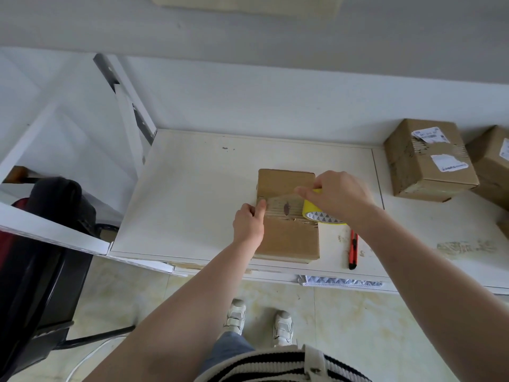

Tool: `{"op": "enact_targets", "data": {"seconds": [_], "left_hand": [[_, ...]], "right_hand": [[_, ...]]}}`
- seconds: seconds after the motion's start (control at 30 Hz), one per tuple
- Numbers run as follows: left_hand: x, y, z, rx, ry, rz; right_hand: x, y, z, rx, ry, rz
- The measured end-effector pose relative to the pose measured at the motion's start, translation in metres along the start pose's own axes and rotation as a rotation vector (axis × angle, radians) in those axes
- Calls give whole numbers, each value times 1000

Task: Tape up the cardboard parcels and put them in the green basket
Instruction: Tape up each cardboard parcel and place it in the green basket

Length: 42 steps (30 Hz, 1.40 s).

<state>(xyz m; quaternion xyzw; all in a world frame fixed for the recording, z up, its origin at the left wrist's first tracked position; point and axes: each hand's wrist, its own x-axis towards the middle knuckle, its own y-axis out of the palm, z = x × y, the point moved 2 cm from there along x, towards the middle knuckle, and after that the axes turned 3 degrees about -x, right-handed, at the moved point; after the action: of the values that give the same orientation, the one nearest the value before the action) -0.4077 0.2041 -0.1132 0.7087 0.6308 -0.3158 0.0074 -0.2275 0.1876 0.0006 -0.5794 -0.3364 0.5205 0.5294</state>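
A brown cardboard parcel (pixel 286 238) lies on the white table (pixel 192 194) near its front edge. My right hand (pixel 338 194) grips a yellow roll of tape (pixel 316 212) at the parcel's right side. A strip of clear tape (pixel 278 206) runs from the roll leftward across the parcel's top. My left hand (pixel 249 223) pins the strip's free end against the parcel's left edge with the thumb. The green basket is not in view.
An orange box cutter (pixel 353 250) lies on the table right of the parcel. Two more cardboard parcels (pixel 429 161) with torn labels, the second (pixel 493 164) partly cut off, stand at the back right. A black chair (pixel 44 244) stands left, below a white frame.
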Motion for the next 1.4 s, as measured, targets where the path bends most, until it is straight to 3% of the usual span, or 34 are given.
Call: {"op": "enact_targets", "data": {"seconds": [0.2, 0.4, 0.67, 0.9, 1.0, 1.07, 1.13, 1.23, 1.4], "left_hand": [[-3, -1, -2, 29, 16, 4], [-7, -1, -8, 108, 8, -11], [-23, -2, -10, 185, -6, -10], [-15, -1, -6, 409, -20, -7], [-16, 0, -8, 526, -35, -78], [-20, -2, -14, 609, 79, -211], [-23, 2, -26, 737, 361, -305], [-22, 27, -48, 964, 672, -180], [-12, 50, -43, 1062, 640, -89]], "right_hand": [[1, -1, -16, 102, 15, 21], [5, 4, -38, 16, 81, 10], [6, 43, -60, 72, 183, 177], [16, 56, -66, 175, 165, 226], [17, 60, -67, 167, 151, 232], [18, 60, -67, 147, 153, 225], [18, 60, -66, 128, 157, 223], [20, 62, -66, 111, 155, 229], [21, 63, -68, 96, 177, 225]]}}
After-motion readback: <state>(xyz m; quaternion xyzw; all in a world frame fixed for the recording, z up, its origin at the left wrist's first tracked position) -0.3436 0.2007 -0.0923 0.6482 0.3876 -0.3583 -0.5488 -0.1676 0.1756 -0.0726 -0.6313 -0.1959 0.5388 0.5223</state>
